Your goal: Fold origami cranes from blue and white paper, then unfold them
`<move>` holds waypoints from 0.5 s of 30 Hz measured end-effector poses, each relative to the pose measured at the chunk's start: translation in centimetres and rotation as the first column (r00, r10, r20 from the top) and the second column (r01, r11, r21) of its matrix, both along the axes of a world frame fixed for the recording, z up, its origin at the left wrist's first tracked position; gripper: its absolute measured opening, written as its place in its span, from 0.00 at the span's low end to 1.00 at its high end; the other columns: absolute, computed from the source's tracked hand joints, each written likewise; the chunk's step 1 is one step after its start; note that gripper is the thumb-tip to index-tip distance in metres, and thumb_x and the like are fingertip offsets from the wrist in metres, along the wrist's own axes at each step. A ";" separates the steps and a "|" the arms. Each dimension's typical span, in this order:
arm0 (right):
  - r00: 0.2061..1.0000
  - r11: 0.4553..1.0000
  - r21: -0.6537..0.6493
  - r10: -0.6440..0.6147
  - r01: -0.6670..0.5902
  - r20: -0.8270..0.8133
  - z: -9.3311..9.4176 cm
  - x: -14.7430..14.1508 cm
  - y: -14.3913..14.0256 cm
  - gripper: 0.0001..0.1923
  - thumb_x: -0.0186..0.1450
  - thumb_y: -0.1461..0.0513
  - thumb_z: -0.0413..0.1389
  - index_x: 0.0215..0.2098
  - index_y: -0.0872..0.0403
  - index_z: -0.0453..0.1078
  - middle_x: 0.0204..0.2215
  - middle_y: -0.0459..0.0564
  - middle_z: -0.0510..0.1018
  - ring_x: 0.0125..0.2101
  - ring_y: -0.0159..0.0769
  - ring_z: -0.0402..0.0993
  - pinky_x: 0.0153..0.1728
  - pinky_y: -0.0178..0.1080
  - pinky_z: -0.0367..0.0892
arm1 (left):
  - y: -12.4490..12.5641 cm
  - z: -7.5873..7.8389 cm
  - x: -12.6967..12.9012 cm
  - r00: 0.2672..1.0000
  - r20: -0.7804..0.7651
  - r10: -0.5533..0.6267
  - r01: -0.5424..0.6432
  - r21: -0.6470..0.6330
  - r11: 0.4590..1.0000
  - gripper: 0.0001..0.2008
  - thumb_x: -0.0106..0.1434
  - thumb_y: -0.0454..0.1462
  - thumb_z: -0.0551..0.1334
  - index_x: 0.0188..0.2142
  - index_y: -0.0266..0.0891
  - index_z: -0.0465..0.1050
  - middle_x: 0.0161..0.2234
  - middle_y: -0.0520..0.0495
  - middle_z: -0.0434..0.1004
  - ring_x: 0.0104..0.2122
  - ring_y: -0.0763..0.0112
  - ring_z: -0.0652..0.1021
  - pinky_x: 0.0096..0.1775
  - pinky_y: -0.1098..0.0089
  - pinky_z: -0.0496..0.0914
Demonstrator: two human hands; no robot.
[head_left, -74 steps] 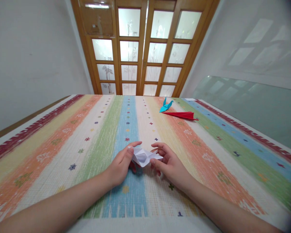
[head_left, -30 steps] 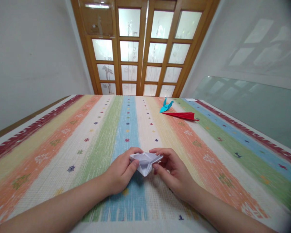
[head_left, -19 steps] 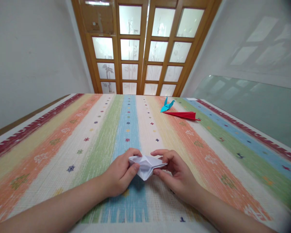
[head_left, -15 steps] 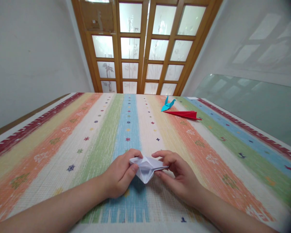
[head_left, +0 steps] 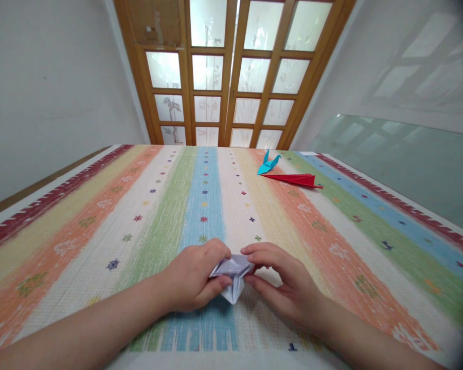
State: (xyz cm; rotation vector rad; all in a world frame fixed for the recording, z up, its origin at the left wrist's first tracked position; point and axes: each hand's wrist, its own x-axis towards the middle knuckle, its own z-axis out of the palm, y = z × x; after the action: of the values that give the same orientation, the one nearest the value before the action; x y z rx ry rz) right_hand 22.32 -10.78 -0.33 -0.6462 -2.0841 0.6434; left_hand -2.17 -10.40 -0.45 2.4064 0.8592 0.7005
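A small white folded paper (head_left: 234,267) is held between my two hands, just above the striped tablecloth near its front edge. Its lower corner points down toward me. My left hand (head_left: 198,275) pinches its left side, thumb in front and fingers behind. On the right side, my right hand (head_left: 275,275) grips the edge between thumb and index finger, the other fingers curled. The fingers cover both side corners of the paper.
Farther back on the striped tablecloth (head_left: 170,205), right of centre, a blue paper crane (head_left: 267,165) stands beside a red paper plane (head_left: 295,179). A glass panel (head_left: 401,164) leans along the right wall. Wooden doors with glass panes (head_left: 224,77) stand beyond the table.
The white paper's right point, sticking out before, is now covered by my right fingers. Both hands have come slightly closer together, and the paper sits a little lower and tilted differently.
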 end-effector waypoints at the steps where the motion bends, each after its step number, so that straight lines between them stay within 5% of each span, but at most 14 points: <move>1: 1.000 1.000 -0.018 0.001 -0.001 -0.002 0.0 -0.1 0.0 0.22 0.66 0.68 0.58 0.55 0.43 0.65 0.46 0.51 0.77 0.41 0.38 0.77 0.40 0.42 0.76 | 0.0 0.0 0.0 1.000 -0.012 -0.005 0.005 -0.006 1.000 0.18 0.71 0.51 0.51 0.48 0.40 0.63 0.42 0.42 0.71 0.35 0.62 0.73 0.37 0.64 0.66; 9: 0.999 0.979 -0.204 0.007 -0.018 -0.054 -0.2 -0.6 -0.2 0.17 0.67 0.66 0.59 0.52 0.46 0.69 0.43 0.49 0.78 0.41 0.36 0.77 0.39 0.39 0.76 | 0.0 -0.1 0.2 1.000 -0.016 0.005 -0.006 -0.064 0.998 0.29 0.66 0.53 0.59 0.58 0.39 0.58 0.47 0.40 0.73 0.40 0.58 0.75 0.40 0.63 0.68; 15: 0.999 0.983 -0.180 0.020 -0.027 -0.041 0.5 -1.3 -0.2 0.09 0.68 0.67 0.57 0.44 0.48 0.74 0.40 0.49 0.79 0.41 0.37 0.76 0.41 0.42 0.74 | 0.0 0.0 0.8 0.999 0.034 -0.023 0.026 -0.114 0.993 0.29 0.61 0.58 0.62 0.50 0.40 0.66 0.43 0.41 0.75 0.38 0.58 0.75 0.39 0.64 0.67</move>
State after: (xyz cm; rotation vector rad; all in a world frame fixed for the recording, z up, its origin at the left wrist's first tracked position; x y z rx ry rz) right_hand 21.06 -10.94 0.17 -0.7056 -2.0148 0.8587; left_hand -1.39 -10.43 -0.42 2.2945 0.8325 0.6612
